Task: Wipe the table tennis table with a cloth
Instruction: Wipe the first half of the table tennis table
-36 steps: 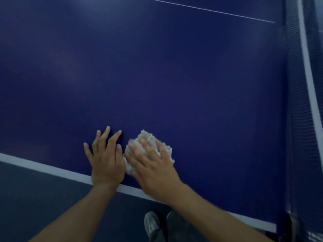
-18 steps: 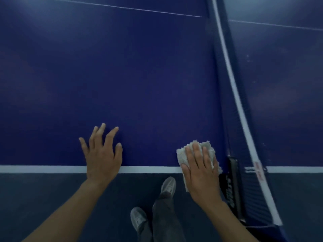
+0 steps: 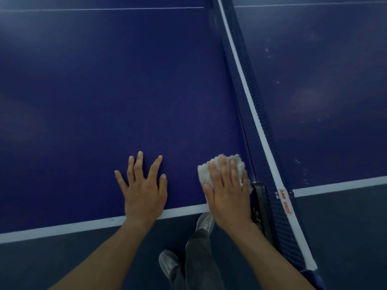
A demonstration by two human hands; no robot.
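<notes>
- Where the right hand (image 3: 227,195) lies flat in the lower right-centre of the frame, a cloth (image 3: 204,173) is pressed beneath it onto the table tennis table (image 3: 125,91).
- The cloth is white, fluffy and bunched into a wad. Its ragged edge shows past the fingertips and to the left of the hand.
- The right hand's fingers lie straight and close together on the cloth, not curled round it.
- The cloth sits just beside the foot of the net (image 3: 247,97), near the black net clamp (image 3: 259,197) and a little above the white edge line (image 3: 83,226).
- The left hand (image 3: 144,191) rests palm down on the bare blue top at lower centre, apart from the cloth, with its fingers straight, spread wide and holding nothing.
- The table top is dark blue, and pale specks dot the half to the right of the net.
- Below the table edge are a grey shoe (image 3: 206,221) and a dark trouser leg (image 3: 199,258).
</notes>
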